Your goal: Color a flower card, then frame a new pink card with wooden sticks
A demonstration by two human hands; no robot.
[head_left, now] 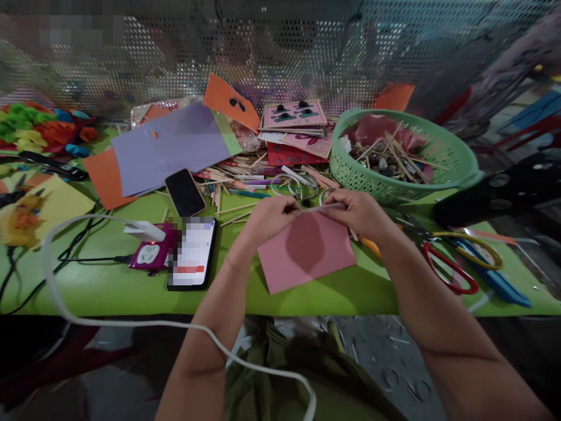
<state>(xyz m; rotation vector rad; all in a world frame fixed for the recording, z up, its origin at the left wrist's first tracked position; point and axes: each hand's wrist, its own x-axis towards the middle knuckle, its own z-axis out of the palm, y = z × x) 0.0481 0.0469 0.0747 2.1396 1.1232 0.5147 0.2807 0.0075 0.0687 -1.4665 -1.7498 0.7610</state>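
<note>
Card (284, 269), pink and flat, lies on the green bench (350, 298) near its front edge, between the person's forearms, with a dark rounded patch across its middle. Over its far edge, the left hand (277, 214) and the right hand (356, 211) each pinch one end of a thin strip (319, 208) between thumb and fingers; whether the strip is part of the card cannot be told.

Left of the card is a phone (191, 257) with a lit screen, and beside it a purple box (146, 255) with a white plug (144, 230) on top. Farther back lie a dark phone (184, 193) and large purple sheets (162, 152), partly over an orange sheet (107, 175).

Behind the hands are scattered sticks (236, 214), pens (258, 181) and a stack of picture cards (293, 114). To their right stands a green basket (363, 178) holding more sticks, small stones (384, 164) and pink paper (377, 127). Nearer the right forearm lie red-handled scissors (468, 286), with a yellow handle (493, 257) and a blue tool (504, 286) beside them.
</note>
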